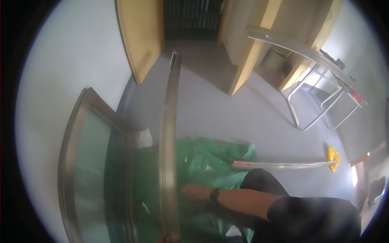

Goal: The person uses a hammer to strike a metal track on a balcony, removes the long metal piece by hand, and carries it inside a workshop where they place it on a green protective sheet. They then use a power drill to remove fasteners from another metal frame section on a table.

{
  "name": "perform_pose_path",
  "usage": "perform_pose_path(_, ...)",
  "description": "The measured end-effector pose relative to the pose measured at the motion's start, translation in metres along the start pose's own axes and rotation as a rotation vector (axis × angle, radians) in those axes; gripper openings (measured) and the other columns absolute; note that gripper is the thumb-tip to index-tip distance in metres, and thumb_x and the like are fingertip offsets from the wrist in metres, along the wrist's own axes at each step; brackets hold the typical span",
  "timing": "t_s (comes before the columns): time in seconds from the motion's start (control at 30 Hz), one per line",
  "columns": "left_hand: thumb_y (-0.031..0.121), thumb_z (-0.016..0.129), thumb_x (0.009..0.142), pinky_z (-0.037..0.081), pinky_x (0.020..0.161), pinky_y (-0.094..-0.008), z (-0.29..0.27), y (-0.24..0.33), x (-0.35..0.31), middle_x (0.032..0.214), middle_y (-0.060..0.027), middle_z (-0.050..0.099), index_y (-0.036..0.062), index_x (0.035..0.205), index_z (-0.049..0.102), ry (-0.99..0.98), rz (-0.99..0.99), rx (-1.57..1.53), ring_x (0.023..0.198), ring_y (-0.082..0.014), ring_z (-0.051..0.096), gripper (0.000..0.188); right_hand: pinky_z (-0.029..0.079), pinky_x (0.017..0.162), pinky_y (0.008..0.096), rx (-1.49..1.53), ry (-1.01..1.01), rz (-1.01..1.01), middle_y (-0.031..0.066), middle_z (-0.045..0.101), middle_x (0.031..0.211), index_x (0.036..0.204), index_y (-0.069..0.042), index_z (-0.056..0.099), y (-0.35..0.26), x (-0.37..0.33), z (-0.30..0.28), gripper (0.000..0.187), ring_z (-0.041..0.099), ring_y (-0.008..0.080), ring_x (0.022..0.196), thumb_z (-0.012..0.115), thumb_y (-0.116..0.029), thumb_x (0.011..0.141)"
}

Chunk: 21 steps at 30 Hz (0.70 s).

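A long brushed-metal profile [168, 137] rises from the lower edge toward the doorway in front of me. At its near end, a sliver of my left hand [165, 239] shows at the bottom edge, fingers around the metal; the rest is out of view. My right hand [195, 192], with a dark band at the wrist, reaches in from the right and is close beside the profile. Blur smears its fingers, so I cannot tell whether they touch the metal. Below both lies a crumpled green plastic sheet [202, 158] on the floor.
A metal-framed glass panel [69, 162] leans at the left wall. Pale strips [283, 165] lie right of the sheet, ending at yellow plastic [334, 158]. Another long profile [298, 47] rests across a tubular metal stand [298, 113]. Wooden doors [144, 40] stand ajar at the back.
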<state>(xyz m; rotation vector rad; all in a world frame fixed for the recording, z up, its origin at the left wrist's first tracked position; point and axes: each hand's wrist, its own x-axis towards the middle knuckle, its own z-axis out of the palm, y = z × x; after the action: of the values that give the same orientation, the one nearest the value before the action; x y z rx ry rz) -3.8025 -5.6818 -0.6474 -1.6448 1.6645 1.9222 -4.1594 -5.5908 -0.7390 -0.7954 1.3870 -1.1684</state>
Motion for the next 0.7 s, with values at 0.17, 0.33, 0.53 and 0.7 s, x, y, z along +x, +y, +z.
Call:
perform_pose_path(0.17, 0.032, 0.054, 0.102, 0.047, 0.093, -0.0378, -0.034, -0.037, 0.034, 0.134, -0.0120, 0.058, 0.0017, 0.145, 0.049, 0.077, -0.082, 0.158, 0.113, -0.0241, 0.057, 0.053, 0.048, 0.098, 0.0457, 0.560, 0.001, 0.358, 0.0085, 0.061, 0.126, 0.130, -0.012, 0.058, 0.014, 0.043, 0.033, 0.049, 0.060, 0.0275, 0.114, 0.067, -0.042, 0.092)
perform_pose_path(0.33, 0.038, 0.052, 0.104, 0.048, 0.092, -0.0378, -0.065, -0.053, 0.062, 0.138, -0.0125, 0.058, 0.0032, 0.145, 0.049, 0.211, -0.094, 0.607, 0.115, -0.0248, 0.058, 0.054, 0.054, 0.075, 0.0402, -1.016, -0.177, -0.404, 0.0061, 0.069, 0.097, 0.113, -0.009, 0.067, 0.086, 0.046, 0.023, 0.035, 0.067, 0.0234, 0.088, 0.069, -0.037, 0.091)
perform_pose_path(0.53, 0.018, 0.075, 0.082, 0.046, 0.058, -0.0484, -0.054, -0.107, 0.097, 0.070, -0.0159, 0.059, 0.0001, 0.080, 0.059, 0.670, 0.426, 0.737, 0.062, -0.0383, 0.059, 0.024, 0.048, 0.055, 0.0318, -0.590, -0.012, -0.224, 0.0039, 0.066, 0.081, 0.096, -0.007, 0.066, 0.146, -0.008, 0.000, 0.025, 0.061, 0.0148, 0.067, 0.071, -0.030, 0.090)
perform_pose_path(0.7, 0.021, 0.074, 0.081, 0.049, 0.065, -0.0505, -0.031, -0.148, 0.106, 0.079, -0.0172, 0.062, 0.0030, 0.083, 0.061, 0.776, 0.561, 0.783, 0.076, -0.0401, 0.062, 0.023, 0.048, 0.050, 0.0325, -0.627, -0.149, -0.215, 0.0052, 0.066, 0.075, 0.091, -0.006, 0.067, 0.118, -0.030, -0.016, 0.027, 0.060, 0.0161, 0.059, 0.067, -0.033, 0.092)
